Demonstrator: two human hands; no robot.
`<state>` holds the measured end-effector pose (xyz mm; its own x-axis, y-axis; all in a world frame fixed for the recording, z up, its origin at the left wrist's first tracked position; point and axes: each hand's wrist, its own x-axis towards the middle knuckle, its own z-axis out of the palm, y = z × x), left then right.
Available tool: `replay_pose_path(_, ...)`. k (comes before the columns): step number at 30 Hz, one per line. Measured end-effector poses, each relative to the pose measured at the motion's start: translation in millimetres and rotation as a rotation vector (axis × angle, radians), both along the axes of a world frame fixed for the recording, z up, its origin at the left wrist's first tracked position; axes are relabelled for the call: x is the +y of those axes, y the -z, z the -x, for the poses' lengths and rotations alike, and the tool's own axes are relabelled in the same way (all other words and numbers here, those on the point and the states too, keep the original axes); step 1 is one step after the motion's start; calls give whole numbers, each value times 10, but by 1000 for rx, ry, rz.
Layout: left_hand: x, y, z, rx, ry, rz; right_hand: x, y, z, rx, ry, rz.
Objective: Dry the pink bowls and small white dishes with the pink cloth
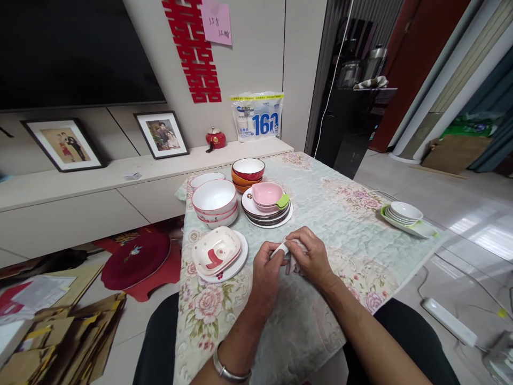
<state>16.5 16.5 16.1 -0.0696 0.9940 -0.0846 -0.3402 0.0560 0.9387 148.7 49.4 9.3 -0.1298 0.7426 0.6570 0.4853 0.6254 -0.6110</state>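
My left hand [266, 275] is closed, its fingers pinching a small smooth white object [282, 248] that is mostly covered, so its kind does not show. Against it, my right hand [311, 256] is closed on a pale pinkish cloth [294, 264] that hangs below the fingers. Both hands meet above the near middle of the table. Left of them, a squarish dish with a bear pattern [216, 250] rests on a white plate [242, 255]. Beyond my hands, a pink bowl with a green handle [267, 193] tops a stack of plates [276, 220].
White bowls with red rims [214, 198] stand stacked at the back left, beside red and orange bowls [248, 170]. Small white dishes on a green-edged tray [406, 214] sit near the right edge of the floral tablecloth [340, 214]. A red stool [138, 262] stands at left.
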Motion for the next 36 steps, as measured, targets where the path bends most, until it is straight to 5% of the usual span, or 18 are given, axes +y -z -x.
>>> replay_pose_path(10,23,6,14,-37,-6,18,-37,-24,16,-13,-57,-7)
replay_pose_path(15,14,41,35,42,7,6,9,-5,-18,63,31,29)
replay_pose_path(23,0,-65,-9,-164,-12,43,-20,-12,11,-7,-56,-3)
replay_pose_path(29,-5,-86,-3,-187,-8,76,30,17,-27,59,47,21)
replay_pose_path(36,10,-75,-4,-237,-25,69,-4,13,6,-2,-65,22)
